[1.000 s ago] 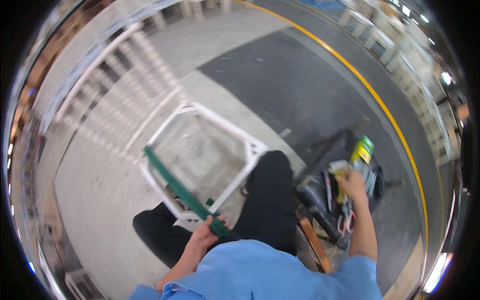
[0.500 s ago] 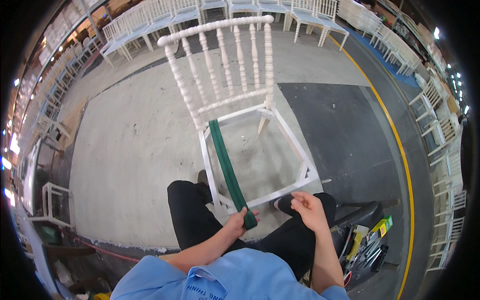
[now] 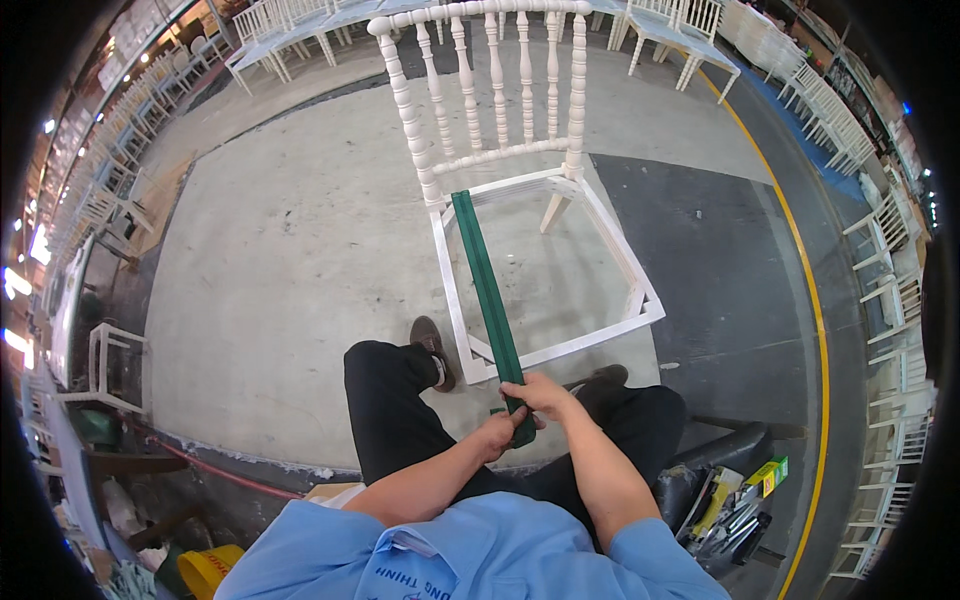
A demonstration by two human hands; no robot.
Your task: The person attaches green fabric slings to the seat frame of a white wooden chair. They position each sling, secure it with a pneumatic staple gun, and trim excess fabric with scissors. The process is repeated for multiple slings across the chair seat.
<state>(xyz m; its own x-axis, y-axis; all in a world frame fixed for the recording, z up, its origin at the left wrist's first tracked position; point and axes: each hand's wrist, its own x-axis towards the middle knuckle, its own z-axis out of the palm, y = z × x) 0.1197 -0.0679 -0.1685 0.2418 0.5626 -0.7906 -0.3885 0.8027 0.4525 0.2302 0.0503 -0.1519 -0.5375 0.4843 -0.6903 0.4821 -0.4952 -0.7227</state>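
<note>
A white chair frame (image 3: 452,290) with a turned-spindle back stands before me, its seat an open frame. A green webbing strap (image 3: 484,275) runs from the seat's back rail, near the left post, across the opening and over the front rail toward me. My left hand (image 3: 496,437) is closed on the strap's near end, which hangs folded below the front rail. Just above it, my right hand (image 3: 540,395) grips the same strap with its fingers pressed on the band. How the far end is fixed to the back rail is too small to make out.
On my right, a black seat or case (image 3: 738,450) carries tools and a green-yellow box (image 3: 768,474). A white stool-like frame (image 3: 112,370) stands at left, a yellow bucket (image 3: 208,568) at lower left. Rows of white chairs (image 3: 690,45) line the far side and edges.
My right hand has come in from the right and taken hold of the strap above my left hand. The strap looks straighter. The view has shifted, so the chair sits higher and further right.
</note>
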